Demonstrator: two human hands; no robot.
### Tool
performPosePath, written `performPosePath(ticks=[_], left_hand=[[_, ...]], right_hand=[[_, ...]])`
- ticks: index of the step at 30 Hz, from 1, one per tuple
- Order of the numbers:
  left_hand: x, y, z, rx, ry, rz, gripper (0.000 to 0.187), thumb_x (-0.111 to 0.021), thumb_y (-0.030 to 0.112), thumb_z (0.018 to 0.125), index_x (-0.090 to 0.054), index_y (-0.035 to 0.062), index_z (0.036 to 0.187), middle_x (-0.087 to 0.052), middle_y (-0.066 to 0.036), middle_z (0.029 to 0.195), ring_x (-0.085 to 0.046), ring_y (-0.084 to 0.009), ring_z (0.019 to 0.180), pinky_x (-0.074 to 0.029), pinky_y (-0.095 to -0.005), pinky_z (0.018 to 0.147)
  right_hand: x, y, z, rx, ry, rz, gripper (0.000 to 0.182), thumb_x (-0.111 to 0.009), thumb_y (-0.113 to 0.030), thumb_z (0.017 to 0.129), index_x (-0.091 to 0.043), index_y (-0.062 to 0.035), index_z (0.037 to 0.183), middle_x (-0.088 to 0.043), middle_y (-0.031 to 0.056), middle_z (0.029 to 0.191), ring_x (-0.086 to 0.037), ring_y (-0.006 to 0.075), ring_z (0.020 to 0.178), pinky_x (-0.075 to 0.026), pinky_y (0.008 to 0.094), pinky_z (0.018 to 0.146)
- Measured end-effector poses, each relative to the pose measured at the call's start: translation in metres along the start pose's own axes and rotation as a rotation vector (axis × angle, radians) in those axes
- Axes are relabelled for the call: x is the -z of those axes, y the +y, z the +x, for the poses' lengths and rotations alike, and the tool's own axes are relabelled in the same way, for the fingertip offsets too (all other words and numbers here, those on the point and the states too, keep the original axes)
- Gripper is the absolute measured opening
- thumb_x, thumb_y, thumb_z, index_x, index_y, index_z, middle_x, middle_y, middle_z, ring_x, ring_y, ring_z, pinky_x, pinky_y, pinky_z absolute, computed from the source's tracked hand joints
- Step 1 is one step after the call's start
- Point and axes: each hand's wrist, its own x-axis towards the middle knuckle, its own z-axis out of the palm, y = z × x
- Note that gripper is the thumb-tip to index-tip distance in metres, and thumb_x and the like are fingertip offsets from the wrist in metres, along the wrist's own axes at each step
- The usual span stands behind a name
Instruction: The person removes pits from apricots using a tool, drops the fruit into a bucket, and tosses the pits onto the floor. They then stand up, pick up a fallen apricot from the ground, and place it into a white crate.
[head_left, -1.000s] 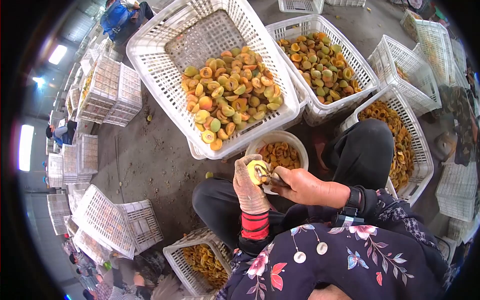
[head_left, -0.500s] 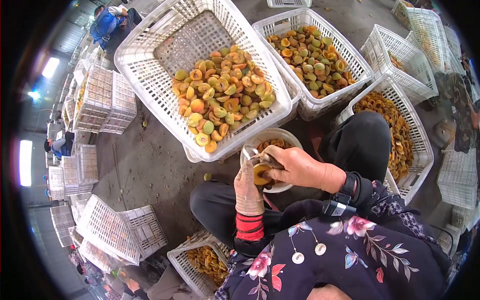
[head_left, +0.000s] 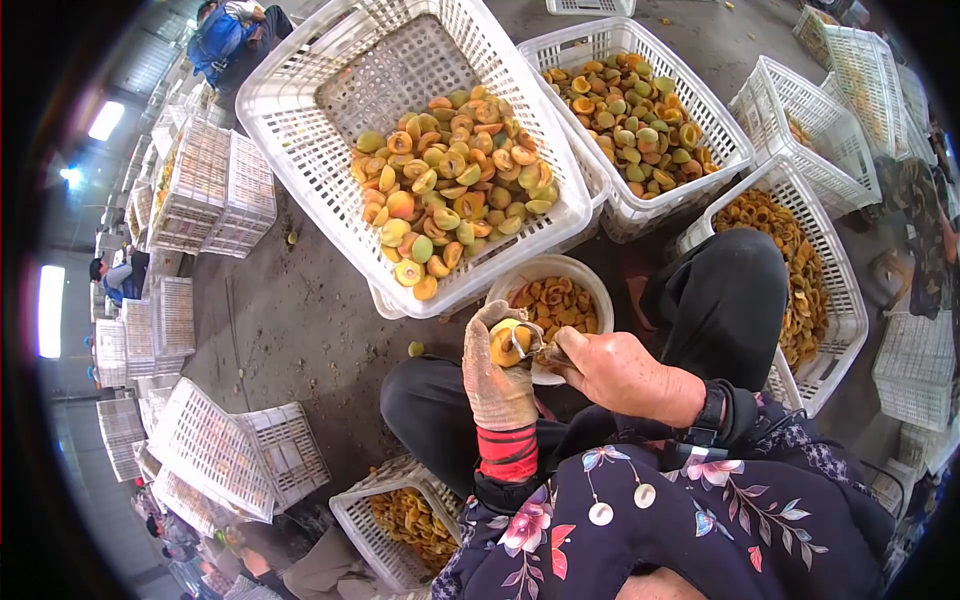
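In a pale glove, my left hand (head_left: pixel 494 372) is closed around a yellow peach half (head_left: pixel 509 343), cut face up, just in front of the bowl. My bare right hand (head_left: pixel 630 372) grips a small metal pitting tool (head_left: pixel 545 352), whose curved end touches the fruit's edge. Fingers hide its handle. Beneath both hands stands a round white bowl (head_left: pixel 603 295) with orange-brown fruit pieces (head_left: pixel 560 305) in it. Beyond it, a tilted white crate (head_left: pixel 300 105) holds many peach halves (head_left: pixel 455 180) with green, yellow and reddish skin.
A second crate (head_left: pixel 735 150) of halves stands behind. Crates of orange pieces flank my knees, one right (head_left: pixel 850 340) and one lower left (head_left: pixel 345 510). Stacked crates (head_left: pixel 215 185) line the left side. Other people (head_left: pixel 225 40) sit farther off. One loose fruit (head_left: pixel 416 349) lies on the floor.
My right hand has moved slightly right and down, away from my left. The peach half now sits upturned in my left fingers, with the tool at its right edge.
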Motion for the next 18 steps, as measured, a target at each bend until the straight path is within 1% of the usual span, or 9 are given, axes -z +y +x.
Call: performPosePath(ticks=[1, 5, 7, 8, 10, 11, 13, 16, 18], left_hand=[[0.000, 0.000, 0.000, -0.168, -0.018, 0.307, 0.027, -0.064, 0.000, 0.087, -0.054, 0.0005, 0.112, -0.065, -0.010, 0.099, -0.065, -0.0176, 0.090, -0.054, -0.0289, 0.080], [-0.001, -0.009, -0.003, 0.019, -0.013, 0.062, 0.023, -0.061, 0.003, 0.090, -0.054, -0.0004, 0.111, -0.065, -0.011, 0.099, -0.065, -0.0189, 0.089, -0.054, -0.0296, 0.079], [-0.001, -0.007, -0.002, -0.178, -0.024, 0.284, 0.017, -0.056, 0.003, 0.093, -0.055, -0.0003, 0.110, -0.065, -0.012, 0.098, -0.065, -0.0198, 0.086, -0.054, -0.0302, 0.076], [-0.003, -0.003, -0.003, -0.177, -0.027, 0.283, 0.017, -0.056, 0.003, 0.093, -0.055, -0.0003, 0.110, -0.065, -0.012, 0.098, -0.065, -0.0198, 0.086, -0.054, -0.0302, 0.076], [-0.010, 0.006, -0.005, 0.049, 0.041, -0.104, 0.030, -0.042, 0.026, 0.104, -0.057, -0.0002, 0.104, -0.063, -0.011, 0.099, -0.064, -0.0190, 0.083, -0.053, -0.0318, 0.075], [-0.010, 0.005, -0.005, 0.049, 0.041, -0.105, 0.030, -0.042, 0.026, 0.104, -0.057, -0.0002, 0.104, -0.063, -0.011, 0.099, -0.064, -0.0190, 0.083, -0.053, -0.0318, 0.075], [-0.012, 0.003, -0.005, 0.169, 0.085, -0.339, 0.040, -0.038, 0.035, 0.105, -0.057, 0.0000, 0.100, -0.063, -0.011, 0.094, -0.064, -0.0192, 0.080, -0.052, -0.0315, 0.071], [-0.006, 0.004, -0.002, 0.228, 0.013, -0.383, 0.037, -0.042, 0.035, 0.103, -0.057, 0.0007, 0.100, -0.064, -0.012, 0.092, -0.064, -0.0193, 0.078, -0.052, -0.0309, 0.071], [0.001, 0.004, 0.002, 0.227, -0.028, -0.345, 0.036, -0.047, 0.034, 0.102, -0.059, 0.0003, 0.096, -0.065, -0.012, 0.087, -0.064, -0.0188, 0.074, -0.052, -0.0307, 0.070]], right_hand=[[-0.001, 0.001, 0.001, 0.000, 0.008, -0.020, 0.025, -0.062, -0.020, 0.089, -0.047, -0.0010, 0.096, -0.062, 0.0194, 0.065, -0.064, 0.0398, 0.063, -0.050, 0.0476, 0.055], [-0.005, 0.003, 0.002, 0.000, 0.007, -0.036, 0.025, -0.062, -0.020, 0.088, -0.047, -0.0011, 0.095, -0.061, 0.0193, 0.064, -0.063, 0.0399, 0.062, -0.050, 0.0476, 0.055], [-0.007, 0.004, 0.003, -0.019, -0.028, -0.102, 0.025, -0.063, -0.019, 0.088, -0.048, -0.0011, 0.095, -0.062, 0.0192, 0.064, -0.064, 0.0395, 0.061, -0.050, 0.0472, 0.055], [-0.007, 0.002, 0.003, -0.023, -0.027, -0.101, 0.025, -0.063, -0.019, 0.088, -0.048, -0.0011, 0.095, -0.062, 0.0192, 0.064, -0.064, 0.0395, 0.061, -0.050, 0.0472, 0.055], [-0.007, 0.000, 0.003, -0.058, -0.069, -0.059, 0.025, -0.062, -0.021, 0.089, -0.048, -0.0010, 0.096, -0.062, 0.0194, 0.064, -0.064, 0.0398, 0.062, -0.050, 0.0475, 0.056], [-0.010, 0.001, 0.003, -0.057, -0.070, -0.059, 0.025, -0.062, -0.021, 0.089, -0.048, -0.0010, 0.096, -0.062, 0.0194, 0.064, -0.064, 0.0398, 0.062, -0.050, 0.0475, 0.056], [-0.019, 0.005, 0.002, -0.042, -0.109, 0.274, 0.027, -0.061, -0.022, 0.091, -0.047, -0.0003, 0.097, -0.062, 0.0214, 0.067, -0.065, 0.0406, 0.066, -0.050, 0.0483, 0.059], [-0.018, 0.009, 0.003, -0.002, -0.149, 0.449, 0.028, -0.062, -0.021, 0.091, -0.047, 0.0005, 0.098, -0.062, 0.0231, 0.070, -0.065, 0.0413, 0.070, -0.050, 0.0475, 0.061], [-0.003, 0.005, 0.004, -0.038, -0.228, 0.329, 0.027, -0.063, -0.019, 0.090, -0.047, 0.0007, 0.099, -0.062, 0.0234, 0.071, -0.065, 0.0411, 0.071, -0.050, 0.0464, 0.061]])
